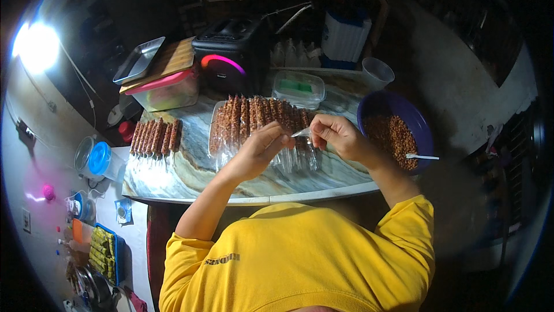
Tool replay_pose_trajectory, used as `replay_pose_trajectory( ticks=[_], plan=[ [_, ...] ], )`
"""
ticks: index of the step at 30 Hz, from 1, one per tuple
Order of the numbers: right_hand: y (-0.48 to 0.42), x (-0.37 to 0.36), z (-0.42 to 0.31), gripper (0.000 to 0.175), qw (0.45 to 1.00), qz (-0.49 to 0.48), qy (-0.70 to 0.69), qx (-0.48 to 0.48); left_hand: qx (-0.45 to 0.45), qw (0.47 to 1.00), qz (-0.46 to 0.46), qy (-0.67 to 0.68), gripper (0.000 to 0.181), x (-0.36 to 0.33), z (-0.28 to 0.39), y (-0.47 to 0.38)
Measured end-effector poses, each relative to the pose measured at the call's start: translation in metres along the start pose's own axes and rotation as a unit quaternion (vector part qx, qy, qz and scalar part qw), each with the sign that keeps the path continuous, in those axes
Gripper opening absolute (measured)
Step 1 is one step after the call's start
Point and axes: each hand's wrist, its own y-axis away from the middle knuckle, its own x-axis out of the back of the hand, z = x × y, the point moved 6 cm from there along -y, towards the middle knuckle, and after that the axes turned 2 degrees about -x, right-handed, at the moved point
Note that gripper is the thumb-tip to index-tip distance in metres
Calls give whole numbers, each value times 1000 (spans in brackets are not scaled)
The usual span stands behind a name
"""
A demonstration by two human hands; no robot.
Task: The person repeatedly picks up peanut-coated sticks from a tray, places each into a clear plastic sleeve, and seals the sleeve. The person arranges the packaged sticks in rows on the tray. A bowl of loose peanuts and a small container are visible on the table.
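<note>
Between my two hands a clear plastic bag (301, 132) is stretched, pinched at both sides. My left hand (267, 141) grips its left end and my right hand (333, 134) its right end. Just behind and below them, narrow clear bags filled with peanuts (246, 117) lie side by side on a tray, their unfilled plastic ends towards me. A smaller row of filled peanut bags (156, 137) lies on the marbled table (194, 182) at the left. At the right, a purple basin (422, 128) holds loose peanuts (400, 134), with a white plastic spoon (422, 156) across its rim.
Behind the bags stand a black speaker (229, 52), a lidded plastic box (164, 95) bearing a wooden board (173, 59) and metal tray (140, 59), and a clear container (298, 87). A clear tub (378, 73) stands behind the basin. The table's front edge is near my body.
</note>
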Motion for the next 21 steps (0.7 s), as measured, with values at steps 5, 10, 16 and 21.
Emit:
replay_pose_trajectory(
  ticks=[5,10,16,21],
  plan=[
    [20,-34,12,27,961,-11,-265,-72,-171,883,95,-426,13,0,30,-15],
    [14,-97,33,27,755,-215,-608,116,-206,971,74,-94,14,-19,42,-39],
    [-3,-25,51,15,982,-119,-90,117,-86,950,-107,280,13,-32,27,-16],
    [-8,-19,28,24,977,-158,140,7,-31,991,-79,-101,21,-15,-19,3]
  ],
)
